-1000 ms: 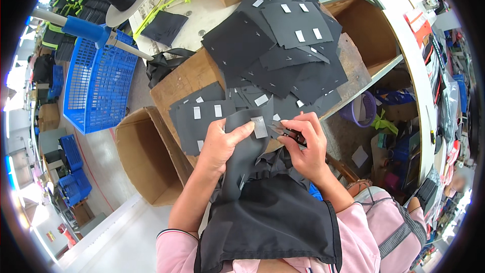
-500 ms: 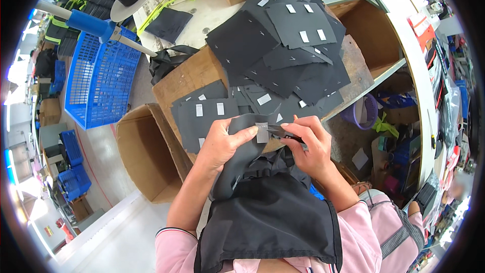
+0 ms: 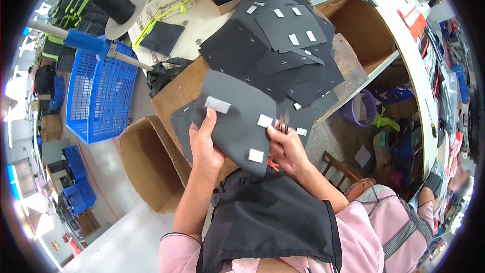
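Note:
A dark grey fabric panel (image 3: 237,116) with several white rectangular patches is spread flat before me. My left hand (image 3: 206,146) grips it at the left, thumb on top beside one patch, fingers hidden underneath. At the opposite edge my right hand (image 3: 289,147) pinches the panel next to another patch. The same hand keeps hold of small thread snips (image 3: 284,117), whose blades stick up past the fingers. A red-orange bit (image 3: 273,165) shows beneath that hand; I cannot tell what it belongs to. Beyond lies a big pile of similar dark panels (image 3: 288,30), some with white patches.
The pile rests on a wooden board (image 3: 174,85). An open cardboard box (image 3: 146,172) stands at the left, with a blue crate (image 3: 98,96) behind it. A blue-and-metal pole (image 3: 91,43) crosses there. On the right are a table frame (image 3: 353,88) and a purple basket (image 3: 373,111).
The panel was folded up edge-on with the snips against a patch; now it is opened flat, facing me. My right hand has drawn the snips back and taken the panel's right edge.

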Motion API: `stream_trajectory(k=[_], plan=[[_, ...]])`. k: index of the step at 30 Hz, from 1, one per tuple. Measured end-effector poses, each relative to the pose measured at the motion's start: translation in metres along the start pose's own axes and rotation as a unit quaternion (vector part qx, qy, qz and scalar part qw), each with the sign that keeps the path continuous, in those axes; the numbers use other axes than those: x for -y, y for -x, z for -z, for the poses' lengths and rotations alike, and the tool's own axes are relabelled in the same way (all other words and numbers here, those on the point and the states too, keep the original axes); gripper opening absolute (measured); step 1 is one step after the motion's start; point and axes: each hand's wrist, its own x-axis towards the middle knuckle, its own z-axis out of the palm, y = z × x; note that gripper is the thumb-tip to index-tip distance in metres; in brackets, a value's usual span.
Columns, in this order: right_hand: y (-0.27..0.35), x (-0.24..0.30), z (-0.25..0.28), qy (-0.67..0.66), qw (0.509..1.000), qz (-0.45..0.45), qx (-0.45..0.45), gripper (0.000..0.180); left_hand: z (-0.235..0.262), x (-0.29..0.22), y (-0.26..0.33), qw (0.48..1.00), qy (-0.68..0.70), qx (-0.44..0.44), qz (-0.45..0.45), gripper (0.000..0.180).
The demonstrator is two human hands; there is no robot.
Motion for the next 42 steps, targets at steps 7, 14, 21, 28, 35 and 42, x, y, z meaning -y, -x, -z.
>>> stream_trajectory(k=[7, 14, 21, 28, 35, 42], plan=[[-0.006, 0.052, -0.014, 0.257, 0.952, 0.161, -0.034, 0.008, 0.035, -0.022, 0.001, 0.830, -0.421, 0.040, -0.363, 0.083], [-0.002, 0.063, -0.032, 0.522, 0.822, 0.196, 0.115, 0.021, -0.001, -0.029, -0.006, 0.800, -0.536, 0.266, 0.040, 0.041], [0.036, 0.036, -0.028, 0.600, 0.609, 0.513, -0.081, 0.038, 0.005, -0.008, 0.009, 0.948, -0.265, 0.140, 0.107, 0.030], [0.027, 0.026, -0.019, 0.597, 0.610, 0.521, -0.006, 0.035, -0.015, -0.011, 0.020, 0.950, -0.275, 0.137, 0.059, 0.035], [0.026, 0.023, -0.017, 0.588, 0.575, 0.569, -0.026, 0.031, -0.008, -0.009, 0.020, 0.949, -0.283, 0.123, 0.058, 0.040], [0.023, 0.027, -0.014, 0.587, 0.594, 0.550, -0.027, 0.033, -0.011, -0.009, 0.023, 0.927, -0.345, 0.138, 0.035, 0.036]])
